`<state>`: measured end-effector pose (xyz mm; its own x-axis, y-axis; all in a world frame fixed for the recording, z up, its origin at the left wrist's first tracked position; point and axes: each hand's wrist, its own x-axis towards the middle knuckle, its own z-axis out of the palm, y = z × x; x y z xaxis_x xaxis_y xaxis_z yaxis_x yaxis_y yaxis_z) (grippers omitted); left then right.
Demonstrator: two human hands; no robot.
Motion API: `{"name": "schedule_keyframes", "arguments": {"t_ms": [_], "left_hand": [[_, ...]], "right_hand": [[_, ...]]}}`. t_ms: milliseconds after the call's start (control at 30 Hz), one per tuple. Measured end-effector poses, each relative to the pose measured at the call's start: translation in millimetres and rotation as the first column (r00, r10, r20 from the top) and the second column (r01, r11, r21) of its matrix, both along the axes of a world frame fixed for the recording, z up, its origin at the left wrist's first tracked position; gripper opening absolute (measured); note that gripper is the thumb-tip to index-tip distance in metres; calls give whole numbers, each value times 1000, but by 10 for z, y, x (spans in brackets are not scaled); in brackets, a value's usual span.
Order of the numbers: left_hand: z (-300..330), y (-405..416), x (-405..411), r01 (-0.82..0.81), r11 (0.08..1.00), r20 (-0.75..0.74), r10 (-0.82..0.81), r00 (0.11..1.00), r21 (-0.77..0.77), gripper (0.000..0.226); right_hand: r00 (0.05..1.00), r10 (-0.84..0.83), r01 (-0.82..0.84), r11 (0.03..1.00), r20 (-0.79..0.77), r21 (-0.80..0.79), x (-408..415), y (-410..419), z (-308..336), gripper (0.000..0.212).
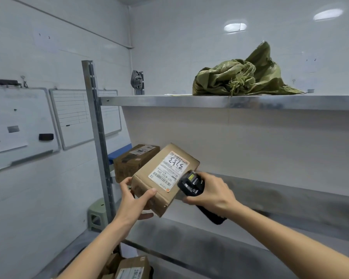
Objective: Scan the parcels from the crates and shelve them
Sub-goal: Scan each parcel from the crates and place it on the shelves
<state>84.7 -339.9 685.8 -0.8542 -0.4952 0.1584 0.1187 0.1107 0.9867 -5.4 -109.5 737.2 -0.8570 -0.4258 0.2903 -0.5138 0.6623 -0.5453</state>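
**Parcel in hand at the shelf, scanner on the label**

Your left hand (133, 200) has its grip clamped on the near corner of the cardboard parcel (163, 178): the thumb lies over the top face, and at least one finger shows underneath. Your right hand (212, 193) is wrapped round the black scanner (190, 183), whose head sits just beside the parcel's right edge and points toward the white label (169, 169).

The parcel hangs in the air, tilted, in front of the middle shelf (290, 200), not resting on it. You carry it on one hand at a corner, so it is likely light. The box looks stiff, with firm edges and taped seams, and plain cardboard should not slip in a dry hand. A corner hold lets it swing, though; when you shelve it, a hold nearer the middle of a long side, thumb on top and fingers under, should steady it better. Keep your thumb clear of the barcode.

Behind it, a second brown parcel (135, 162) already lies at the left end of the same shelf, leaving bare metal to the right. More boxes (132, 268) sit low by your left arm. A crumpled green sack (242, 77) lies on the top shelf (210, 101).
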Motion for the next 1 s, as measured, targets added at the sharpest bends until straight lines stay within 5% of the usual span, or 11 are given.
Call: {"name": "schedule_keyframes", "arguments": {"t_ms": [233,533,1000], "left_hand": [[-130,-93,-175,-30,999,28,30,999,30,75],[-234,-321,-349,-62,996,74,57,996,71,46],[-404,-730,-790,-94,971,100,118,988,-219,23]], "right_hand": [[992,129,-128,987,9,-96,53,-419,-203,75],[997,67,-64,996,44,-59,-104,-786,-267,75],[994,15,-16,1000,109,9,-527,-1029,-452,58]]}}
